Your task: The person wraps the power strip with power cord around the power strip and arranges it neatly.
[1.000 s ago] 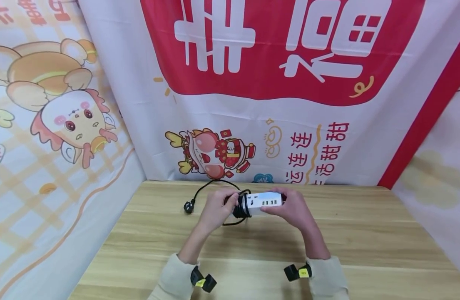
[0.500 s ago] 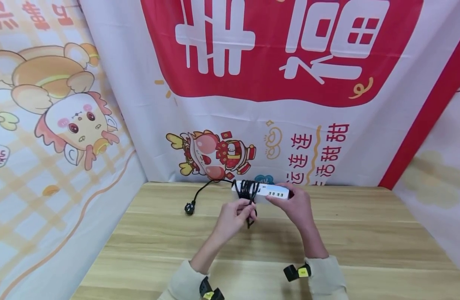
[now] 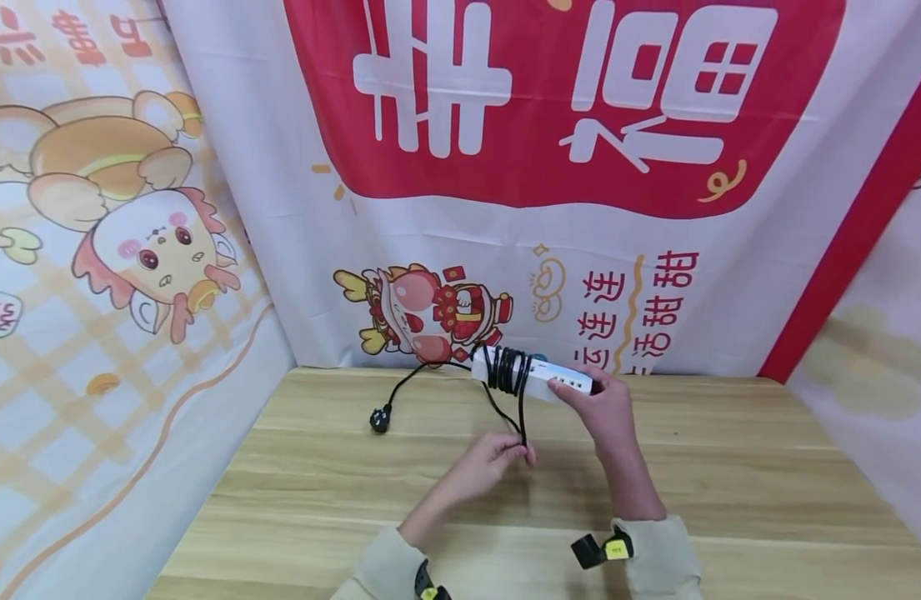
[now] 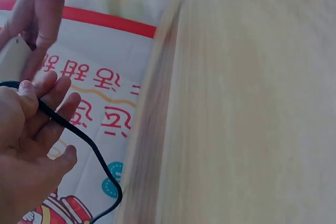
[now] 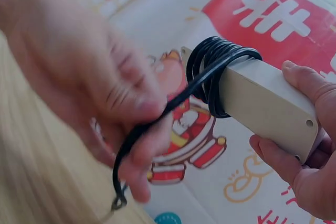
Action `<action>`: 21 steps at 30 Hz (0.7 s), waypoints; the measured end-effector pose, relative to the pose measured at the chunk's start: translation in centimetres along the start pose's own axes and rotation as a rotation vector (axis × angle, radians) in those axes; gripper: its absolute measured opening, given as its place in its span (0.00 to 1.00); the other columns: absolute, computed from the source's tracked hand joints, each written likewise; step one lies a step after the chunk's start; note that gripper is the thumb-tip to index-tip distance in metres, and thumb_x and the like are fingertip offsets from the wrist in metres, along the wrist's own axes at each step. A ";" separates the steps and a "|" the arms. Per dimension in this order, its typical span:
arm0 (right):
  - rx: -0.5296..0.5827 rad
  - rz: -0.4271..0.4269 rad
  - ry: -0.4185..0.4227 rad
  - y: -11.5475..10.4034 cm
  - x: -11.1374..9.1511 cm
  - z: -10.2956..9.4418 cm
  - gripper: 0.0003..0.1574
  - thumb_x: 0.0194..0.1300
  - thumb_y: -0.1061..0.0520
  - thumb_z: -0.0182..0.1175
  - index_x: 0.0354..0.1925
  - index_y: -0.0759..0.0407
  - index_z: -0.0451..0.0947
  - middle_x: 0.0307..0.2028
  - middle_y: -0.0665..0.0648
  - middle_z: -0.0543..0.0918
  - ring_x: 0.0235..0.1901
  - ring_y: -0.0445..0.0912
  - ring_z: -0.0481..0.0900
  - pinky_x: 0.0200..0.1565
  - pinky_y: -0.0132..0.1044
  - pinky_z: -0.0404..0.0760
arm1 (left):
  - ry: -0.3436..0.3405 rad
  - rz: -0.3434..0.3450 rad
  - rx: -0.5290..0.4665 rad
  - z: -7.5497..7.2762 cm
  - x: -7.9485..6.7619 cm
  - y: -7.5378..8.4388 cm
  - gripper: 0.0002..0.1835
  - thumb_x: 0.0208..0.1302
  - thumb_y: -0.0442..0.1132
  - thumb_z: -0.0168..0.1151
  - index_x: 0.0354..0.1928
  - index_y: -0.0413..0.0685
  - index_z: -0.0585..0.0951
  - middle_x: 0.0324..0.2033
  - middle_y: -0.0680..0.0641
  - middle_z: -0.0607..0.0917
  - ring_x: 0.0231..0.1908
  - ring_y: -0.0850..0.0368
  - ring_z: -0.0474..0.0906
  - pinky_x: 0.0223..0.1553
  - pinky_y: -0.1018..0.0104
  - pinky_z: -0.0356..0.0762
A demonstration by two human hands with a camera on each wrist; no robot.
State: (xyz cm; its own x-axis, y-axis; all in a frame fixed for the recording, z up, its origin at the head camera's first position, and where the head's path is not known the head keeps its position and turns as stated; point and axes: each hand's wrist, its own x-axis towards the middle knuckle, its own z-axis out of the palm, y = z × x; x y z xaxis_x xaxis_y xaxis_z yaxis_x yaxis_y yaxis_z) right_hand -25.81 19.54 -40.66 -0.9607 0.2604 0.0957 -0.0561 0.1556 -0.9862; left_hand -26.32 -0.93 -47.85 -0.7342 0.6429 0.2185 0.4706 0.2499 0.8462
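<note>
A white power strip (image 3: pixel 538 379) with a row of USB ports is held up near the back of the table by my right hand (image 3: pixel 604 407), thumb and fingers gripping its right end. Several turns of black cord (image 3: pixel 509 371) wrap its left half. Below and toward me, my left hand (image 3: pixel 490 462) pinches a loose length of that cord, drawn down from the coil. In the left wrist view the cord (image 4: pixel 86 139) runs between thumb and fingers. The right wrist view shows the strip's plain underside (image 5: pixel 268 108). The cord's plug (image 3: pixel 380 418) lies on the table at left.
The light wooden table (image 3: pixel 730 467) ends against a printed cloth backdrop (image 3: pixel 445 225) at the back. Another printed cloth (image 3: pixel 130 333) hangs along the left side. Each wrist wears a black strap device, the right one (image 3: pixel 603 550) with a yellow label.
My left hand has gone from the coil down and toward me, pulling a loop of cord out. The power strip has shifted slightly up and right in my right hand. The plug has stayed put.
</note>
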 end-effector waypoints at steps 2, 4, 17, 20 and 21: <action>0.029 0.010 -0.020 -0.3 -0.1 0.1 0.32 0.58 0.51 0.74 0.57 0.61 0.80 0.54 0.61 0.79 0.45 0.45 0.77 0.43 0.29 0.81 | 0.001 0.010 0.036 -0.1 0.0 -0.5 0.14 0.76 0.34 0.49 0.43 0.42 0.85 0.44 0.46 0.89 0.49 0.62 0.83 0.57 0.67 0.78; 0.057 0.025 -0.038 -0.6 -0.3 0.2 0.32 0.59 0.51 0.73 0.58 0.62 0.79 0.55 0.60 0.79 0.46 0.45 0.77 0.45 0.29 0.81 | 0.013 0.015 0.051 -0.4 0.0 -0.9 0.14 0.76 0.35 0.49 0.44 0.43 0.85 0.44 0.48 0.89 0.51 0.60 0.83 0.58 0.66 0.78; 0.126 0.025 -0.127 -2.5 -1.5 0.3 0.28 0.60 0.54 0.71 0.56 0.63 0.79 0.52 0.56 0.80 0.49 0.45 0.79 0.49 0.32 0.81 | 0.103 0.030 0.205 -1.7 0.1 -3.1 0.13 0.75 0.31 0.50 0.39 0.42 0.85 0.32 0.51 0.88 0.42 0.59 0.85 0.49 0.69 0.81; 0.117 -0.020 -0.183 -2.6 -1.7 0.5 0.26 0.61 0.55 0.71 0.55 0.64 0.79 0.51 0.56 0.80 0.48 0.47 0.79 0.49 0.34 0.82 | 0.119 0.022 0.241 -2.3 0.2 -3.3 0.12 0.75 0.31 0.51 0.38 0.42 0.84 0.31 0.51 0.87 0.39 0.55 0.85 0.40 0.72 0.80; 0.116 -0.036 -0.204 -2.6 -1.8 0.5 0.26 0.61 0.56 0.70 0.55 0.64 0.79 0.51 0.56 0.79 0.48 0.47 0.79 0.49 0.35 0.82 | 0.119 0.024 0.257 -2.5 0.3 -3.4 0.11 0.75 0.32 0.51 0.37 0.43 0.83 0.30 0.51 0.87 0.39 0.54 0.85 0.38 0.72 0.79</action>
State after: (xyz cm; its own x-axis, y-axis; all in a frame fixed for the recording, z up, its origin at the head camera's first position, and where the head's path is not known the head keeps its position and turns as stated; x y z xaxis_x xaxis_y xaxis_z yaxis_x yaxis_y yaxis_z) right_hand -24.08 18.13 -38.31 -0.9919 0.0564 0.1136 -0.1110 0.0481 -0.9927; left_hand -29.36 -3.41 -49.47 -0.7661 0.5654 0.3056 0.5864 0.4205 0.6923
